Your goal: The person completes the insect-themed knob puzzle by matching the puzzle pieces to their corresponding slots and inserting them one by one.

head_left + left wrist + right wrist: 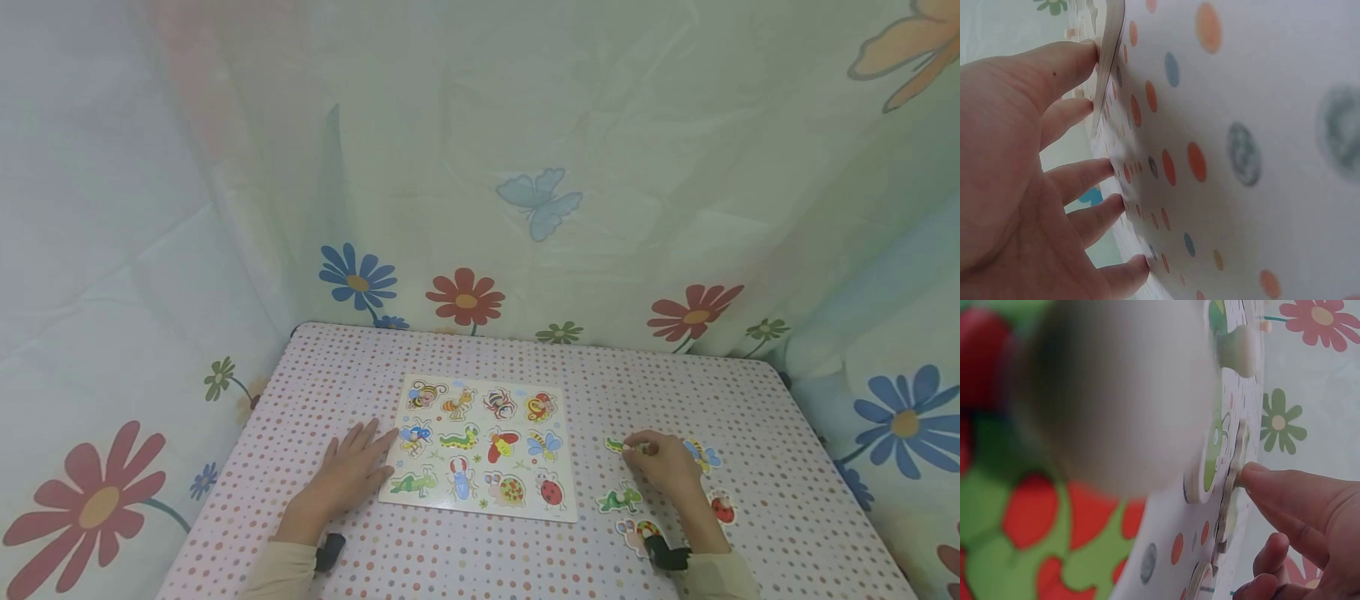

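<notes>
A wooden insect puzzle board point(480, 510) lies flat on the table, with rows of pictured bugs on it. At its left edge my left hand point(343, 471) rests with fingers spread; in the left wrist view the thumb point(1079, 59) touches the board's side and other fingertips touch the tabletop. To the right of the board, my right hand point(666, 467) pinches a green caterpillar puzzle piece point(613, 445) at the table surface. Its knob is hidden by the fingers. Nearer me lie a green grasshopper piece point(621, 498) and a snail piece point(633, 535), partly behind the right wrist.
Beyond the right hand lie a blue-winged dragonfly-like piece point(702, 455) and a ladybug piece point(723, 507). A large pale knob point(1116, 394) fills much of the right wrist view. Flowered curtains point(465, 167) stand behind and beside the dotted table point(337, 358).
</notes>
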A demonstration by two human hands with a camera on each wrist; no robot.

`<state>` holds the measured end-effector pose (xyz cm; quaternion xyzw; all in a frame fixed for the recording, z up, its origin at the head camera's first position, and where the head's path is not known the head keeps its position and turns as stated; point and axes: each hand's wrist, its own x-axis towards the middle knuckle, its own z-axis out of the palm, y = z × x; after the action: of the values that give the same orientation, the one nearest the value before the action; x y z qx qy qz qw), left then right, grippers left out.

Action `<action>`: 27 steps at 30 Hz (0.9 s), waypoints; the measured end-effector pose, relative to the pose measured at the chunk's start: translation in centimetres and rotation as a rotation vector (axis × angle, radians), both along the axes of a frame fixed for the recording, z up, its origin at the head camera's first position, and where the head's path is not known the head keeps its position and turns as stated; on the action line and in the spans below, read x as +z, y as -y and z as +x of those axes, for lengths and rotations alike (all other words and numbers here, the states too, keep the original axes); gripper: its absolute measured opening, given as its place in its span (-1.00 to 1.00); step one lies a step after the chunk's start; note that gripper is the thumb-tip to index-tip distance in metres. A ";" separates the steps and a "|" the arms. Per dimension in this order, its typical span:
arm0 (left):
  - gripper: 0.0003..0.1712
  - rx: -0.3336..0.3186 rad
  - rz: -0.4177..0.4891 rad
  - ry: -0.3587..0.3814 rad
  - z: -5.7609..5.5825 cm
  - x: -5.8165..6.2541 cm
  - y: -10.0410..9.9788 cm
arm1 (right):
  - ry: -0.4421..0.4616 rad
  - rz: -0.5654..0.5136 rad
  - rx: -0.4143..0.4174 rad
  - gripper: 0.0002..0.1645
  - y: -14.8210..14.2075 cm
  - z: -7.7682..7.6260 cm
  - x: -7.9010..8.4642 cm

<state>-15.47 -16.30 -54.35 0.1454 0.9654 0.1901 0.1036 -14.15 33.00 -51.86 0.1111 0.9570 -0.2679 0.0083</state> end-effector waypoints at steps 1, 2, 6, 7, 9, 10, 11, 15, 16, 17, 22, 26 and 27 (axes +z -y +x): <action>-0.30 0.000 0.000 -0.001 0.0 0.0 0.0 | -0.002 0.004 0.002 -0.68 0.0 0.0 0.0; -0.30 0.000 0.001 0.001 0.1 0.0 0.0 | -0.005 0.004 0.004 -0.68 0.1 0.0 0.1; -0.30 0.003 0.002 0.007 0.2 0.0 0.1 | -0.032 -0.003 0.033 -0.69 0.5 0.2 0.5; -0.30 0.005 0.002 0.007 0.2 0.0 0.1 | -0.044 -0.010 0.046 -0.69 0.6 0.2 0.7; -0.30 0.007 -0.003 0.007 0.3 0.0 0.0 | -0.071 -0.026 0.077 -0.70 1.0 0.2 1.0; -0.30 0.007 -0.004 0.002 0.3 0.0 0.0 | -0.086 -0.030 0.095 -0.71 1.2 0.2 1.1; -0.30 0.006 -0.003 -0.003 0.3 0.1 0.0 | -0.099 -0.038 0.111 -0.71 1.4 0.2 1.2; -0.30 0.009 -0.009 -0.008 0.2 0.0 0.0 | -0.132 -0.056 0.145 -0.76 2.5 -0.1 1.4; -0.30 0.009 -0.007 -0.008 0.2 0.0 0.0 | -0.130 -0.051 0.149 -0.77 2.8 -0.2 1.4; -0.31 0.010 -0.004 -0.007 0.2 0.0 0.0 | -0.128 -0.053 0.150 -0.78 3.2 -0.3 1.5; -0.30 0.008 0.001 -0.008 0.2 0.0 -0.1 | -0.095 -0.045 0.155 -0.81 5.6 -0.7 1.5; -0.30 0.005 -0.004 -0.012 0.2 0.1 -0.1 | -0.102 -0.049 0.188 -0.83 7.4 -1.2 1.5; -0.30 0.004 -0.006 -0.013 0.2 0.1 -0.1 | -0.113 -0.051 0.202 -0.84 7.9 -1.3 1.6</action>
<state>-15.23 -16.18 -54.22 0.1445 0.9668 0.1867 0.0976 -15.47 25.13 -50.28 -0.0014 0.9551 -0.2959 -0.0157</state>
